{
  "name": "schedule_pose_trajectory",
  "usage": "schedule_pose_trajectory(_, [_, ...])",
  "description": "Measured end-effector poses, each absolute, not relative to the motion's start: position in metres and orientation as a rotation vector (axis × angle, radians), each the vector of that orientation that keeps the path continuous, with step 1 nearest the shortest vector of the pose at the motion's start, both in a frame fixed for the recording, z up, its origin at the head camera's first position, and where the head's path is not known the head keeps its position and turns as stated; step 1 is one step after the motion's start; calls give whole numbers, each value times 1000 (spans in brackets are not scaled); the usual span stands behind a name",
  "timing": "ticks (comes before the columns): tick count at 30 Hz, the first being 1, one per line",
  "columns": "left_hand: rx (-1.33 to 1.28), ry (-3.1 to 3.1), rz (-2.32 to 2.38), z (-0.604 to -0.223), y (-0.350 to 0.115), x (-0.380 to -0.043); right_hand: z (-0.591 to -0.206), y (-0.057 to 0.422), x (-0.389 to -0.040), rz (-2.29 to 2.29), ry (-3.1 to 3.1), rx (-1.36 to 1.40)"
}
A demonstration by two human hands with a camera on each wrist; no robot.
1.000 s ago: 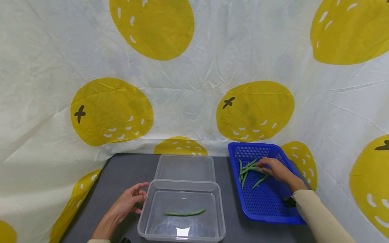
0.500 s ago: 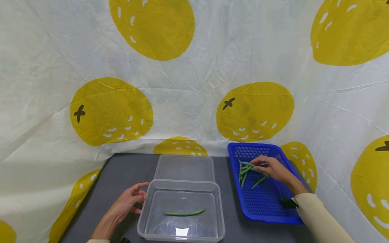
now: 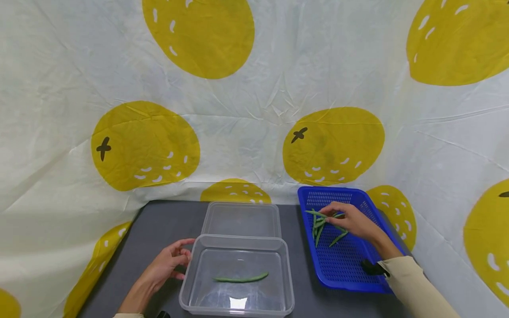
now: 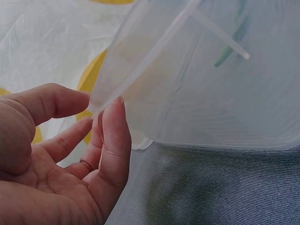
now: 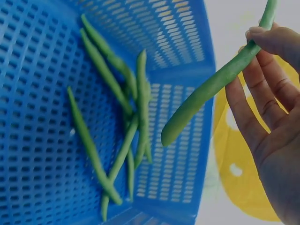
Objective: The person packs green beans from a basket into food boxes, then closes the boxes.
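My right hand [image 3: 353,222] pinches one green bean [image 5: 206,91] between thumb and fingers, raised over the blue perforated basket [image 3: 338,274]. Several more green beans [image 5: 141,103] lie crossed in a loose pile on the basket floor. To the left stands a clear plastic container [image 3: 284,274] without its lid, and a single green bean [image 3: 241,279] lies across its bottom. My left hand [image 3: 164,266] is at the container's left wall, its relaxed fingers touching the side near the rim. In the left wrist view, this wall [image 4: 140,70] meets the fingertips.
Behind the container lies a flat clear lid [image 3: 242,218] on the dark grey tabletop [image 3: 167,221]. A white cloth [image 3: 238,145] printed with large yellow fruit hangs behind the table and along its sides.
My right hand has moved left and slightly up in the basket, lifting one green bean off the pile. The left hand and the container have stayed in place.
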State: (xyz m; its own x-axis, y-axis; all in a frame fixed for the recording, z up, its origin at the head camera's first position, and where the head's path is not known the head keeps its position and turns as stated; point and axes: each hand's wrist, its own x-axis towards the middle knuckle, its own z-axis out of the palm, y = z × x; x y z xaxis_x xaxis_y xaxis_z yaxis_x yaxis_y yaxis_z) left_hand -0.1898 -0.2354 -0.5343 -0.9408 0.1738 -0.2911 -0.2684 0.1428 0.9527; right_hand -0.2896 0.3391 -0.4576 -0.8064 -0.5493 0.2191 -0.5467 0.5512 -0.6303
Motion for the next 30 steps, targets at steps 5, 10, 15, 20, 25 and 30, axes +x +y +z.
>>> schedule_pose_trajectory(5, [-81,2096,1863,-535,-236,-190,-450,328,-284,-1173,2695,-1020])
schedule_pose_trajectory(10, [-84,2083,1870,-534,-235,-189,-444,316,-279,-1203,2631,-1077])
schedule_pose_trajectory(15, [-85,2076,1865,-533,-236,-189,-439,304,-274,-1231,2559,-1094])
schedule_pose_trajectory(20, [-86,2069,1866,-533,-235,-190,-434,291,-268,-1267,2487,-1141])
schedule_pose_trajectory(25, [-90,2066,1871,-533,-235,-190,-434,280,-265,-1296,2447,-1180])
schedule_pose_trajectory(30, [-91,2067,1872,-533,-235,-189,-434,268,-262,-1327,2404,-1215])
